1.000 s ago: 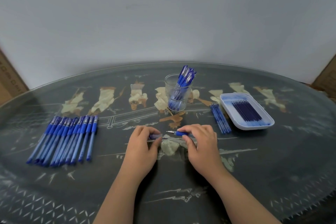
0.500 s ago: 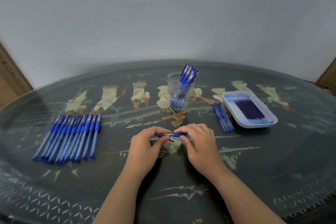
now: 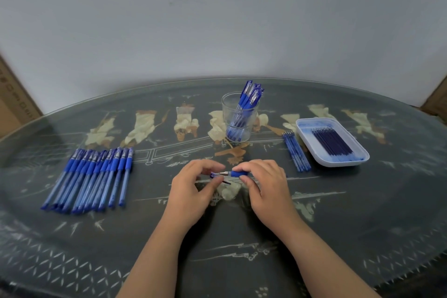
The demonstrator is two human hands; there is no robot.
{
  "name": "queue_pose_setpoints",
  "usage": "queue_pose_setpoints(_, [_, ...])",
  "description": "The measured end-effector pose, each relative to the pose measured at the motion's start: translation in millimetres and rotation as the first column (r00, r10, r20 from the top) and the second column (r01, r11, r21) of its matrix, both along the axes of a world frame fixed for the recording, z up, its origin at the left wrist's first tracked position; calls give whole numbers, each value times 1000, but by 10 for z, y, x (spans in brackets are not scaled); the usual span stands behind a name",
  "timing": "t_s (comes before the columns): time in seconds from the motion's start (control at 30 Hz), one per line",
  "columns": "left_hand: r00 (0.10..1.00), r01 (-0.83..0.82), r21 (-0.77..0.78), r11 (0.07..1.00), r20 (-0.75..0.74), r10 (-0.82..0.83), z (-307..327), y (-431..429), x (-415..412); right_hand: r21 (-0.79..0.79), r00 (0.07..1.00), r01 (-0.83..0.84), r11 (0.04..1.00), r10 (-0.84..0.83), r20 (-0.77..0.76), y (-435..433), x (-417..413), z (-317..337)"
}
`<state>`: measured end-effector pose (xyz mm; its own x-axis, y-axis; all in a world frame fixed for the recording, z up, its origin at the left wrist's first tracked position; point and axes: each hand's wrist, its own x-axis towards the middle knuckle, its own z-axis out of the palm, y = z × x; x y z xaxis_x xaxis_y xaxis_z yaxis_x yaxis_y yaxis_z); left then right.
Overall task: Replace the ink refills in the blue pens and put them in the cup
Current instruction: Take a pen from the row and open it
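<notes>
Dark glass-topped worktop (image 3: pixel 362 213) with pale inlaid figures, grey wall behind, cardboard at both edges. Far left: row of pens (image 3: pixel 92 176) laid side by side, rubber grip ends away from the body. Centre back: clear cup (image 3: pixel 238 128) with standing pens (image 3: pixel 249 97) leaning right. Right side: loose refills (image 3: pixel 297 152) just beside a white tray (image 3: pixel 338 164), dark refills (image 3: pixel 332 144) inside it. Near centre, pinches pen (image 3: pixel 238 173) by its blue rubber grip with right hand (image 3: pixel 266 186), barrel hidden under the fingers. Long axis left to right, metal tip pointing left. Curls left hand (image 3: pixel 191 191) thumb and fingertips round a small piece (image 3: pixel 213 174) at that tip; identity unclear.
</notes>
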<state>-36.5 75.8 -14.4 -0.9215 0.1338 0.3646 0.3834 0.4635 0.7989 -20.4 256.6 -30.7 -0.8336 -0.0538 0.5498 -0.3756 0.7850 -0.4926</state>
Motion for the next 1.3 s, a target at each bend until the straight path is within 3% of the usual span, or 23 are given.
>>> queue_pose_setpoints(1.3, [983, -32, 59, 998, 180, 21, 56, 11, 17, 53, 1000, -9, 999, 9, -4, -7, 25, 16])
